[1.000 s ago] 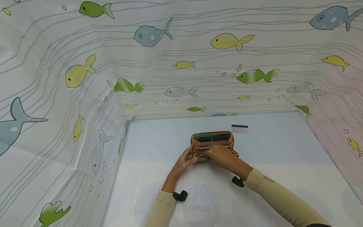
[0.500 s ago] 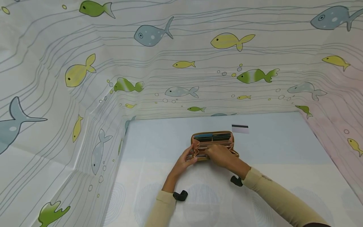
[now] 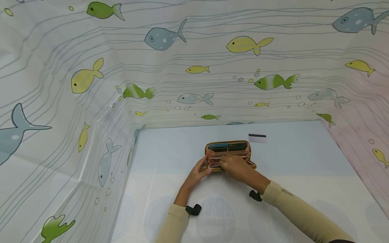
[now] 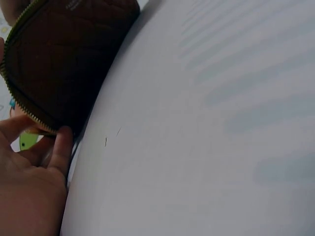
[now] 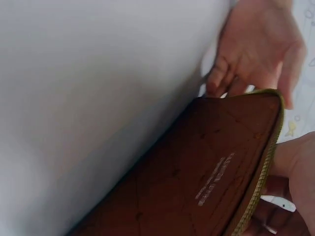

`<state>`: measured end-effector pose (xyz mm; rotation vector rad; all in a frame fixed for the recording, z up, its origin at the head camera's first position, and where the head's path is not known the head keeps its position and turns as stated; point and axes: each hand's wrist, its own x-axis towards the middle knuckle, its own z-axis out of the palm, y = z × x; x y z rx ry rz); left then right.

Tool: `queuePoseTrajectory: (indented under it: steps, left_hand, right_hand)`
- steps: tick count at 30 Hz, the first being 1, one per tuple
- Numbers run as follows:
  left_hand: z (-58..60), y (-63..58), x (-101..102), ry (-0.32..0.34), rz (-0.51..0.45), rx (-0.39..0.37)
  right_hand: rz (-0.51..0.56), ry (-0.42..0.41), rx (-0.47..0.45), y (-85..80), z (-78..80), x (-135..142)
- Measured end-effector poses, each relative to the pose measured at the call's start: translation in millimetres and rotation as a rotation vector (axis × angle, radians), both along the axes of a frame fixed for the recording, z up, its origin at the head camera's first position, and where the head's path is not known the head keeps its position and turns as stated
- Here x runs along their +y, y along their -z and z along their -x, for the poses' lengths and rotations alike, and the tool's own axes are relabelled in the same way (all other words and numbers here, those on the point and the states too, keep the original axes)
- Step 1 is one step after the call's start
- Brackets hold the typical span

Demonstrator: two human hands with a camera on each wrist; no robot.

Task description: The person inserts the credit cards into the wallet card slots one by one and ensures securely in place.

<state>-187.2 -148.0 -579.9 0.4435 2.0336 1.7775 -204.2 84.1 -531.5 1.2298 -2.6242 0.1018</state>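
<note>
An unzipped brown wallet [image 3: 229, 153] with pink inner compartments stands upright on the table in the head view. Cards [image 3: 217, 146] fill the slots along its back inner wall. My left hand [image 3: 194, 175] grips the wallet's left end, thumb at the front and fingers at the side. Inside the front compartments are the bent fingers of my right hand [image 3: 237, 167]; whether they pinch anything is hidden. In the left wrist view, fingers [image 4: 63, 147] touch the corner by the zip. The right wrist view shows the quilted outer face of the wallet [image 5: 182, 182] with small lettering.
A white card with a black stripe [image 3: 257, 138] lies flat on the table [image 3: 170, 152], behind and right of the wallet. A fish-print sheet [image 3: 170, 81] rises around the table's back and sides. Black wrist cameras [image 3: 193, 209] sit below both hands.
My right hand shifts very slightly within the wallet's front compartments, and the white edges near its fingertips show less. My left hand and the wallet stay in place.
</note>
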Motion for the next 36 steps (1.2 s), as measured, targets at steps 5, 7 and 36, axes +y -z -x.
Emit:
queuePoseTrajectory:
  steps: [5,7,36]
  left_hand:
    - [1.4,1.8,0.2,0.001,0.001,0.001]
    - [1.7,1.9,0.5,0.005,0.005,-0.002]
    - [7.3,38.9,2.5,-0.074,0.008,0.022]
  right_hand:
    - [-0.056,-0.045,0.104,1.2,-1.1,2.5]
    - [-0.078,-0.056,0.135,0.7,-1.4,3.1]
    - [-0.076,-0.025,-0.037,-5.2,0.4,-2.3]
